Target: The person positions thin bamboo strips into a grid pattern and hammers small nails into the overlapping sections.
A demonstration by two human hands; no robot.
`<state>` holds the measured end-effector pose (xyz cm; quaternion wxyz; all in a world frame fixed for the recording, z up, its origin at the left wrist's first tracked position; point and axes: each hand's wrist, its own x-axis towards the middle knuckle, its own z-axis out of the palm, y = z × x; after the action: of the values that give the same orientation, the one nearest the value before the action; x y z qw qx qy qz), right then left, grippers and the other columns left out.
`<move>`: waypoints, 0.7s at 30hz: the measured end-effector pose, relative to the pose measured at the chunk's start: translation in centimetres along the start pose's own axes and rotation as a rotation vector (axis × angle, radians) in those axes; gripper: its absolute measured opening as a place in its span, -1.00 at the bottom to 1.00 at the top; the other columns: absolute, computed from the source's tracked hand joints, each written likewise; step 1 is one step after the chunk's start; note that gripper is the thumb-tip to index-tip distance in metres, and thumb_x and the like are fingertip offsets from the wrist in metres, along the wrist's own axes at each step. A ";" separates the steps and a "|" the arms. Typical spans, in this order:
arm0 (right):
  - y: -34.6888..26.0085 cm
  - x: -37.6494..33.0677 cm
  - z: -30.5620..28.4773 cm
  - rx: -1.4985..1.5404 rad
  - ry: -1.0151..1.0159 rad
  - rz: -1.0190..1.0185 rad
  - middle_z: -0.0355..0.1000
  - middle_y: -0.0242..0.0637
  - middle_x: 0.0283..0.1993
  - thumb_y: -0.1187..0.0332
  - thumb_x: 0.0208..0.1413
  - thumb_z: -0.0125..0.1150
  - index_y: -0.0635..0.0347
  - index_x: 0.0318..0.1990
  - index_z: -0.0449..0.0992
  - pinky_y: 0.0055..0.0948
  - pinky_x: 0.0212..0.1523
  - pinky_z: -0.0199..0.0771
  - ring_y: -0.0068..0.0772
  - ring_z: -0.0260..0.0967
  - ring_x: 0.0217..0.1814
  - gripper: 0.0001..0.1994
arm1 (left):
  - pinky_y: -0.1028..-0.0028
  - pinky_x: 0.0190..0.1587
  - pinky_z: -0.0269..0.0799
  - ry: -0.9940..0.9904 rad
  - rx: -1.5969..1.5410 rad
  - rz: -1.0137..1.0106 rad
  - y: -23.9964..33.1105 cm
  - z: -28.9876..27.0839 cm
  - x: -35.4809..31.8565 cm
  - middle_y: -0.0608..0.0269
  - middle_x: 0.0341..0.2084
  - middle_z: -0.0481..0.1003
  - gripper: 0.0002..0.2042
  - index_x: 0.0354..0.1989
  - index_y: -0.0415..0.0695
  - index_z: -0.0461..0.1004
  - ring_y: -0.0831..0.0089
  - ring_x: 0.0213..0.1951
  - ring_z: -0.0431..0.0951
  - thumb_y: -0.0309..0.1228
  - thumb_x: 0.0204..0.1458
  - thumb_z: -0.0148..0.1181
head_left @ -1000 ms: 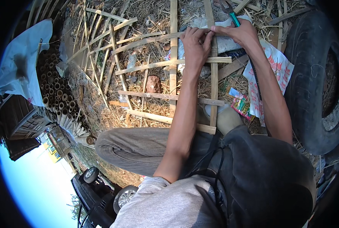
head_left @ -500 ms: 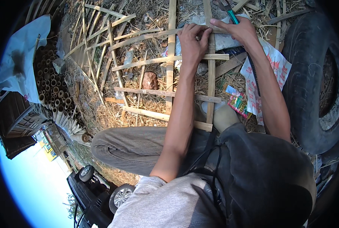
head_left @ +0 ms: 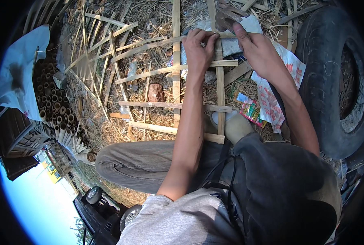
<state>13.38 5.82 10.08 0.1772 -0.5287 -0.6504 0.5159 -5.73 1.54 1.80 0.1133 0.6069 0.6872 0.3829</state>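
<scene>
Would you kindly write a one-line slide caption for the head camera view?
The left hand at a slat of a wooden lattice, the right hand holding a metal-headed tool, a tire at right.

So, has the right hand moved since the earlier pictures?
Yes: the right hand has drawn back toward the body, now closer to the colourful packet.

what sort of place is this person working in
Probably a rough outdoor yard: there's straw-strewn ground, a stack of cut hollow poles, likely bamboo, and a big black tyre lying close by.
</scene>
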 end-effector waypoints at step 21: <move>0.0 -0.8 3.4 -0.028 0.075 -0.011 0.24 -0.01 -0.60 -0.18 0.50 -0.18 0.52 -0.39 0.38 -0.07 -0.34 0.31 -0.22 0.14 -0.50 -0.25 | 0.28 -0.19 0.39 0.054 0.030 0.067 -0.6 1.0 -0.2 0.18 -0.49 0.56 -0.90 -0.40 -0.21 0.67 0.22 -0.36 0.55 -0.46 -0.06 0.42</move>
<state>10.99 3.48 8.97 0.1968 -0.5463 -0.6535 0.4855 -5.52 1.77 0.60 0.0729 0.6205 0.6750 0.3925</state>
